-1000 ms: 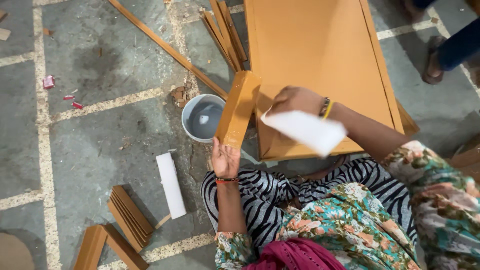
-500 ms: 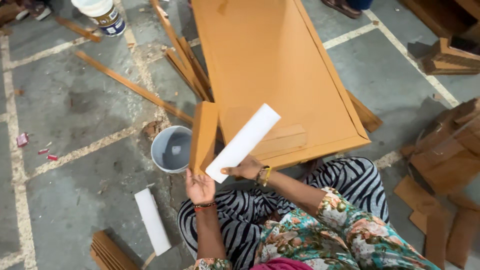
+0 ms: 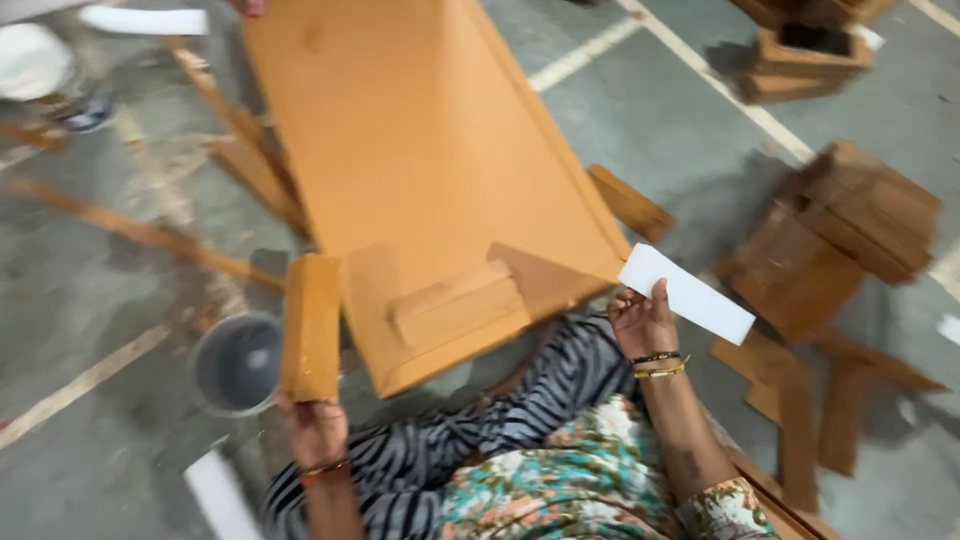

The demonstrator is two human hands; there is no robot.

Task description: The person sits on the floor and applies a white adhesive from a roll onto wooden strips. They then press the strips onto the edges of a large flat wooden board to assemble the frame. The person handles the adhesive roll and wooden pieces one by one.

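Left hand [image 3: 316, 432] is gripping a wooden block [image 3: 311, 326] upright by the grey bucket [image 3: 237, 362] while right hand [image 3: 643, 322] is pinching a white paper strip [image 3: 686, 293] beside the orange panel [image 3: 420, 170], looks mid-sanding prep, wrapping probably comes next.

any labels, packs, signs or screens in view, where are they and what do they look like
No signs or screens show, and no print is legible.
White strip: held in the right hand, right of the orange panel; a flat plain rectangle.
White strip on floor: bottom left, below the grey bucket; a long blurred rectangle.
Wood block: upright in the left hand; orange-brown, no label seen.
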